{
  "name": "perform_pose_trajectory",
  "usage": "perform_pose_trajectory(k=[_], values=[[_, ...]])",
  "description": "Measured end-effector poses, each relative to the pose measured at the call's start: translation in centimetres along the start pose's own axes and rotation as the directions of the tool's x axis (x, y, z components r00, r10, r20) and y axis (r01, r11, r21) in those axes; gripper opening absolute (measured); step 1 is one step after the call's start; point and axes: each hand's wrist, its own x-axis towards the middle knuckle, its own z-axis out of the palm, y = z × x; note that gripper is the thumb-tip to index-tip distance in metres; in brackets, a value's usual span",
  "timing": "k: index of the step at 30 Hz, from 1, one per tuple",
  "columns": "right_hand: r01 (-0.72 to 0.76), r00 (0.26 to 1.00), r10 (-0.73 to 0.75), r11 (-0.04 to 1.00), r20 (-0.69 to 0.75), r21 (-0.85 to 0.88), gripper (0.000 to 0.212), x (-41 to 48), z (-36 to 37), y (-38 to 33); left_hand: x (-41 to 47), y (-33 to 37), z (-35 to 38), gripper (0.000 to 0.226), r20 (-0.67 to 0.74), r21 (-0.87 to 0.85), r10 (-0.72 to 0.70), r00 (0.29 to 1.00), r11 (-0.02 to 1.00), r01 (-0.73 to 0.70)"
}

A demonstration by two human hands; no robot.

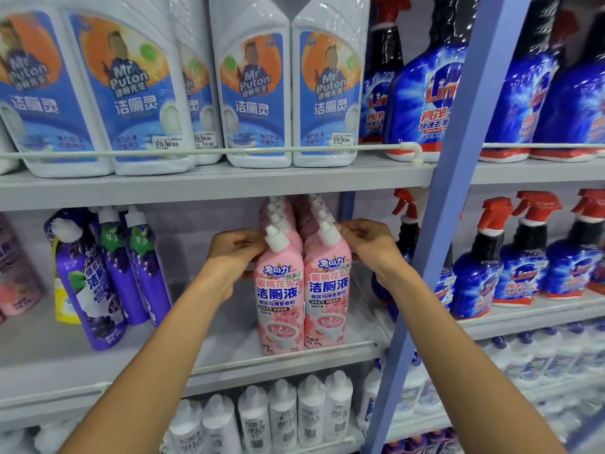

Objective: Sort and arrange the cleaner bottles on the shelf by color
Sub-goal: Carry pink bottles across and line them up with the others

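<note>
Two rows of pink cleaner bottles with white caps stand on the middle shelf (pixel 229 358). My left hand (pixel 234 253) grips the shoulder of the front left pink bottle (pixel 280 296). My right hand (pixel 370 244) grips the shoulder of the front right pink bottle (pixel 327 290). Both bottles stand upright, side by side and touching, with more pink bottles lined up behind them. To the left, several purple bottles (pixel 95 280) lean together, with a yellow bottle (pixel 64 306) behind them. Another pink bottle (pixel 16 283) sits at the far left edge.
White Mr Puton bottles (pixel 255 93) fill the top shelf behind a rail. Blue spray bottles with red triggers (pixel 523 257) stand right of a blue upright post (pixel 442 191). White bottles (pixel 281 417) fill the lower shelf. Bare shelf lies between the purple and pink groups.
</note>
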Motion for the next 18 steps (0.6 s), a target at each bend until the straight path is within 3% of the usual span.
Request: perform_pose_trajectory(k=[9, 18], values=[[-0.064, 0.998, 0.064, 0.997, 0.008, 0.047, 0.010, -0.26, 0.19, -0.63, -0.16, -0.20, -0.06, 0.003, -0.016, -0.010, 0.023, 1.000, 1.000, -0.023], [-0.143, 0.990, 0.143, 0.987, 0.001, 0.073, 0.019, -0.07, 0.22, -0.70, -0.48, -0.29, -0.21, 0.007, -0.012, -0.044, 0.041, 0.999, 0.998, -0.041]])
